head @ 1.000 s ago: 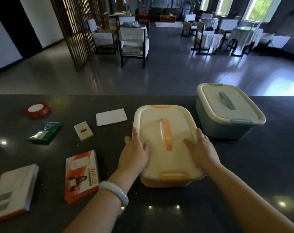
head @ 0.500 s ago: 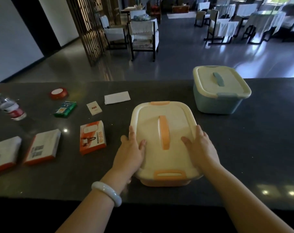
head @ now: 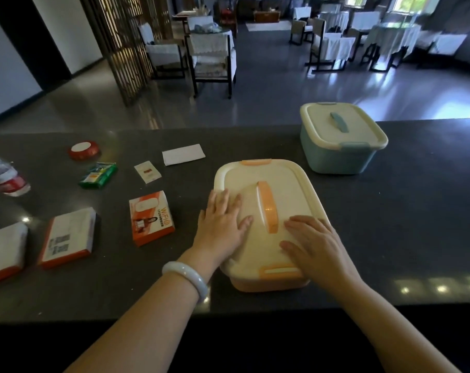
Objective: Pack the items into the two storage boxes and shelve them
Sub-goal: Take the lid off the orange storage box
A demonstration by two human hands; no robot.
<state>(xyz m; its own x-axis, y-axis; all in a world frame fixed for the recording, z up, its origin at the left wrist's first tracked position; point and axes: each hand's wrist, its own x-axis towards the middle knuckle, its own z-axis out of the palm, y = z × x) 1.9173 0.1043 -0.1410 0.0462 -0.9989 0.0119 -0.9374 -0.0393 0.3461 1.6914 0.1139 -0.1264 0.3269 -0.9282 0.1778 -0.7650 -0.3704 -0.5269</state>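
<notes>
Both boxes lidded, items unpacked on the worktop [head: 389, 224]; left hand [head: 221, 227] and right hand [head: 313, 242] rest flat, fingers straight, on the orange box [head: 287, 184]; packing judged not begun.

So it's a long dark grey counter [head: 389, 224], kinda glossy with little light spots on it. Orange storage box [head: 268, 284] sits near the front edge with its lid on, and a teal storage box [head: 333, 157], also lidded, is further back to the right. Left of those: an orange WiFi box [head: 151, 218], a small white card [head: 147, 172], a white envelope [head: 183, 154], a green packet [head: 98, 175], a red tape roll [head: 83, 150], a water bottle [head: 5, 176] lying down, plus two white-and-orange boxes [head: 68, 236] at the far left
</notes>
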